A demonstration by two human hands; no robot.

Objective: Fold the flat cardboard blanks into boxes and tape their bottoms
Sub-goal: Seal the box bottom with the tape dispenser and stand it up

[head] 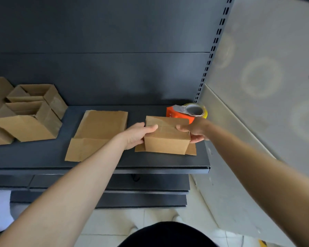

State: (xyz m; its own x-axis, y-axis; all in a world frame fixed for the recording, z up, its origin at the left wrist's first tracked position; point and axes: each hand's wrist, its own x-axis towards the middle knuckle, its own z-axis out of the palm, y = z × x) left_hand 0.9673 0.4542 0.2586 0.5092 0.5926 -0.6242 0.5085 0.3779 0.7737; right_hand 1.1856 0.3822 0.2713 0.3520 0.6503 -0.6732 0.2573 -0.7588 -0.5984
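Nearest the camera is a pale tiled floor (114, 227), with the person's dark clothing at the bottom edge. Above it, two lower shelves (114, 191) of a dark metal rack step back towards the wall.

Both bare forearms reach up and forward to the main shelf (150, 164), a matte charcoal surface with a lipped front edge. The box (167, 139) stands near the right end of this shelf, close to the front edge, with clear tape running across its upper face and loose flaps spread flat on the shelf under it. The left hand (136, 135) grips its left side and the right hand (195, 130) its right side. Each has its fingers curled round the cardboard and its thumb laid over the top.

Just left of the box lies a flat blank (98, 132). Further left, a cluster of open boxes (29, 113) stands well apart from it. Directly behind the box sits an orange tape dispenser (186, 111) with a yellowish roll.

Beyond it rises the rack's dark back panel (96, 50), ending at a slotted upright (212, 50). A pale grey wall (268, 50) fills the right side.
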